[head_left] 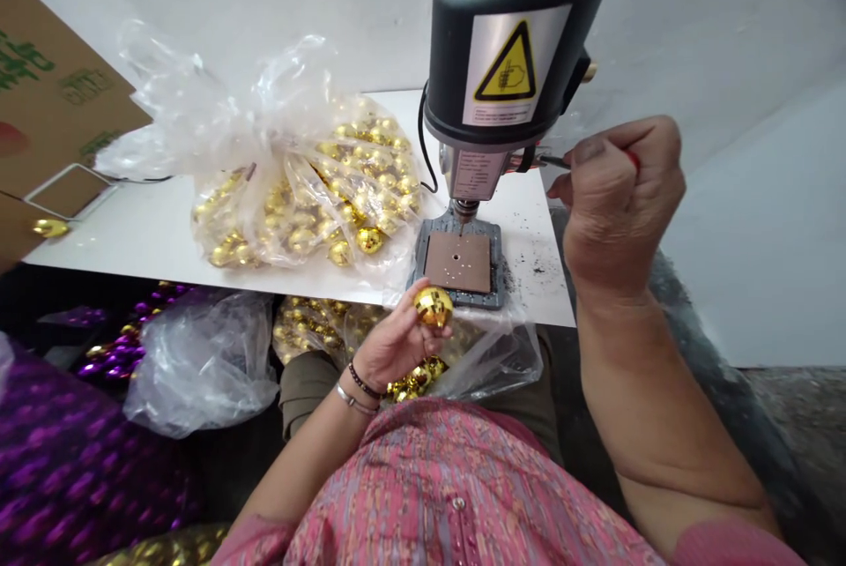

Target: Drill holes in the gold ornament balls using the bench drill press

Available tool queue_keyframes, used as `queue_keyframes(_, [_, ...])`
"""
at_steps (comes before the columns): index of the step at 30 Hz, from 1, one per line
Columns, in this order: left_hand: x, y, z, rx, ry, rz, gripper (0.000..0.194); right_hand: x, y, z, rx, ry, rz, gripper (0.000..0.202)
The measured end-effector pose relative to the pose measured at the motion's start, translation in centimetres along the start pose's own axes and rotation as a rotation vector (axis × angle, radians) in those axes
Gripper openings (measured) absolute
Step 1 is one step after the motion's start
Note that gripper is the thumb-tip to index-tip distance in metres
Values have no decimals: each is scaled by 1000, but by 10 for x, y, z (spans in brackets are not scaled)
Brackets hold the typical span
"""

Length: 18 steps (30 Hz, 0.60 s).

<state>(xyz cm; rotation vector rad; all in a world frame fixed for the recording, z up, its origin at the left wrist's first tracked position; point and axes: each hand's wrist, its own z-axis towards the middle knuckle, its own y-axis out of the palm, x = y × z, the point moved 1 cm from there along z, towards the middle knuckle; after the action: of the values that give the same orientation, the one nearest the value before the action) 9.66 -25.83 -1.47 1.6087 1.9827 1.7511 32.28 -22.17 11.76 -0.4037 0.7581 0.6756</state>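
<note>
A shiny gold ball [433, 308] is held in the fingers of my left hand [397, 341], just in front of the drill press base [494, 297]. On that base lies a brown square plate [456, 262] with a small hole and light specks. Above it hangs the chuck [466, 212] with a thin bit, under the black motor housing [515, 37]. To the right of the machine, my right hand [618, 200] is closed around a lever handle [553, 161], most of which its fingers hide.
A clear bag of gold balls [297, 213] lies on the white table [132, 257], left of the machine. More gold balls [416, 379] rest in plastic over my lap. A cardboard box [72, 99] stands at the left, above purple bagged items [79, 469]. Dark shavings dot the tabletop.
</note>
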Motion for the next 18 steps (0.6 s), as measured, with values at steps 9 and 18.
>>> queue_keyframes(9, [48,20,48,243,143,413,56,-16,1,22,-28,47,-65,24])
queue_keyframes(18, [54,30,93,339,294,893,43,-20,18,90,-126,187,-59,31])
